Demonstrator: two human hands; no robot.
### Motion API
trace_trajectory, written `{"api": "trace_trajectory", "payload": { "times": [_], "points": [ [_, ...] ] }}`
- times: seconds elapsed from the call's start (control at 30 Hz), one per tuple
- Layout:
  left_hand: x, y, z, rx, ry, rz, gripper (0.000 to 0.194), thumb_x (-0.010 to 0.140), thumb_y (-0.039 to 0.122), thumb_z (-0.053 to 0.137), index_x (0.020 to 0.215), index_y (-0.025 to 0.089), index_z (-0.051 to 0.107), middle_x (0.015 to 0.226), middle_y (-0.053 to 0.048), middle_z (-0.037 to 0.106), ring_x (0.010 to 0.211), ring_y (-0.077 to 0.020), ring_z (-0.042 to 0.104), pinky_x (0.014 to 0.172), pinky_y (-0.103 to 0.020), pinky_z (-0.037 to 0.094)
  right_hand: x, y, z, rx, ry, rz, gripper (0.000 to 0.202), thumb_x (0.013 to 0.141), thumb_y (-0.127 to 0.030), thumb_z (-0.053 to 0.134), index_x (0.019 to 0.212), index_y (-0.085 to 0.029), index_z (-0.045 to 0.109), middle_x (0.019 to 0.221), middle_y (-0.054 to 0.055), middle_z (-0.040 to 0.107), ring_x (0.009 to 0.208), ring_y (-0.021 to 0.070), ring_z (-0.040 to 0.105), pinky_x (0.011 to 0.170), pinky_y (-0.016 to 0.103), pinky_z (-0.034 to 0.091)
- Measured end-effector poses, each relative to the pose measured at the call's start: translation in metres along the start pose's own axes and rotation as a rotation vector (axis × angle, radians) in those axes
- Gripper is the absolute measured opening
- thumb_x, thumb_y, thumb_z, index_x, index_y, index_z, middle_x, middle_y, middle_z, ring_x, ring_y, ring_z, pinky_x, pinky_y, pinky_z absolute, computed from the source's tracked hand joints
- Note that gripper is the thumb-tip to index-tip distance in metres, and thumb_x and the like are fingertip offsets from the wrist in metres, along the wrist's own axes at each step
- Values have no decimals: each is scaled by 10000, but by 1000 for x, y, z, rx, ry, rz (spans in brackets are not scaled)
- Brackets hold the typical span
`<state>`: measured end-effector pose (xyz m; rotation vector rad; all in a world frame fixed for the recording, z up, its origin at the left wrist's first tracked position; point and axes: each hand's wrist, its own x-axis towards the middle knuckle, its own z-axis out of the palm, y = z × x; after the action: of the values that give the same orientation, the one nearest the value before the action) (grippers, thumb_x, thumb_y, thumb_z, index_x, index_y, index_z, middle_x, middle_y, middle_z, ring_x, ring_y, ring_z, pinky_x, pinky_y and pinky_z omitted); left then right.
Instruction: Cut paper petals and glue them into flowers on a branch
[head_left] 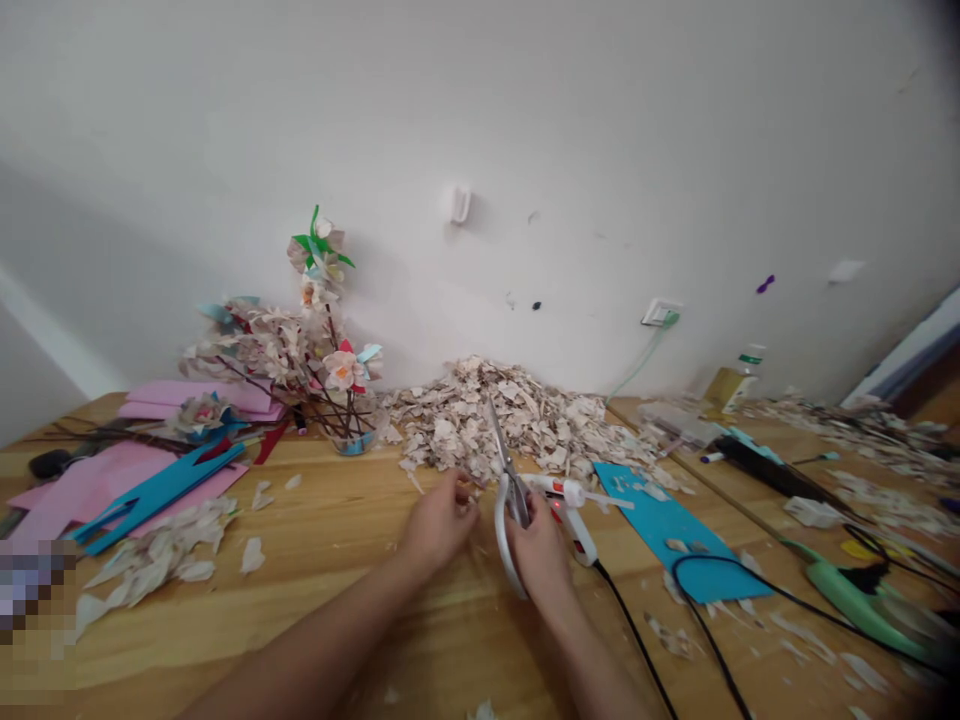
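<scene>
My right hand (538, 550) is closed round the handles of a pair of scissors (504, 450), whose blades point up and away toward a heap of pale petal-like scraps (517, 415). To its left, my left hand (441, 515) has its fingers curled together above the wooden table. Whatever those fingers hold, if anything, is too small to make out. Just right of the scissors lies a white glue gun (577, 530) with a red light and a black cord.
Twigs with paper flowers (345, 370) stand in a glass jar (352, 440) at the left. Pink sheets (97, 480) and cut blue material (161, 495) lie beside them. On the right are a blue sheet (682, 530), a green power strip (862, 600), loose cords and a bottle (731, 385).
</scene>
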<state>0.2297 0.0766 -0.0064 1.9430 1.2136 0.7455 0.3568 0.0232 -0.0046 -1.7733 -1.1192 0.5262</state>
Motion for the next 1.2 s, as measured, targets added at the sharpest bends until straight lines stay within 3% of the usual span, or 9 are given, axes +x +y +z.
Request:
{"api": "trace_trajectory", "payload": {
  "times": [0.13, 0.27, 0.37, 0.5, 0.63, 0.83, 1.03, 1.2],
  "points": [
    [-25, -8, -26, -397, 18, -139, 306, 752, 292, 538, 1012, 165, 438, 866, -96, 705, 815, -203, 661, 726, -341, 488, -8, -6, 3, 168, -79, -26, 253, 705, -423, 531, 839, -212, 497, 802, 53, 662, 772, 240, 626, 683, 315, 470],
    [-56, -18, -49, -646, 11, -256, 371, 704, 391, 575, 986, 181, 458, 945, -103, 703, 886, -208, 652, 717, -322, 493, -24, -10, 20, 395, -223, 43, 289, 605, -393, 669, 775, -232, 499, 748, 31, 663, 723, 240, 635, 639, 316, 485],
    [-73, -24, -52, -808, 17, -332, 432, 625, 394, 677, 967, 195, 504, 895, -64, 712, 841, -193, 651, 669, -284, 486, -36, -5, 39, 541, -347, 96, 356, 519, -347, 726, 764, -225, 497, 706, 10, 653, 677, 225, 629, 610, 312, 479],
    [-85, -25, -49, -1084, 0, -396, 373, 646, 308, 704, 977, 204, 568, 865, -29, 715, 786, -157, 635, 629, -235, 459, -42, 5, 53, 672, -379, 21, 362, 476, -264, 748, 735, -222, 498, 636, -39, 617, 634, 169, 601, 640, 288, 464],
    [-86, -25, -49, -1126, -21, -355, 324, 688, 330, 663, 969, 196, 573, 845, -45, 714, 823, -190, 628, 629, -264, 469, -42, 6, 49, 665, -403, 57, 370, 453, -245, 743, 730, -226, 498, 593, -54, 596, 589, 151, 573, 597, 275, 442],
    [-79, -33, -45, -1002, 1, -295, 447, 519, 239, 802, 872, 184, 534, 577, 28, 658, 516, -110, 582, 526, -225, 449, -46, -5, 41, 607, -482, 110, 375, 439, -267, 750, 712, -225, 497, 516, -80, 538, 491, 115, 493, 510, 248, 383],
    [-88, -29, -49, -1137, -110, -402, 420, 623, 193, 745, 957, 183, 491, 688, -2, 683, 574, -103, 602, 518, -212, 475, -48, -20, 31, 590, -598, 126, 463, 412, -354, 793, 727, -218, 483, 522, -88, 507, 483, 94, 463, 490, 222, 364],
    [-89, -27, -50, -1195, -161, -450, 407, 652, 208, 728, 973, 185, 479, 792, -45, 707, 646, -123, 639, 533, -213, 487, -49, -15, 36, 663, -681, 92, 517, 422, -431, 808, 752, -224, 469, 518, -95, 488, 467, 83, 436, 471, 213, 330]
  ]
}}
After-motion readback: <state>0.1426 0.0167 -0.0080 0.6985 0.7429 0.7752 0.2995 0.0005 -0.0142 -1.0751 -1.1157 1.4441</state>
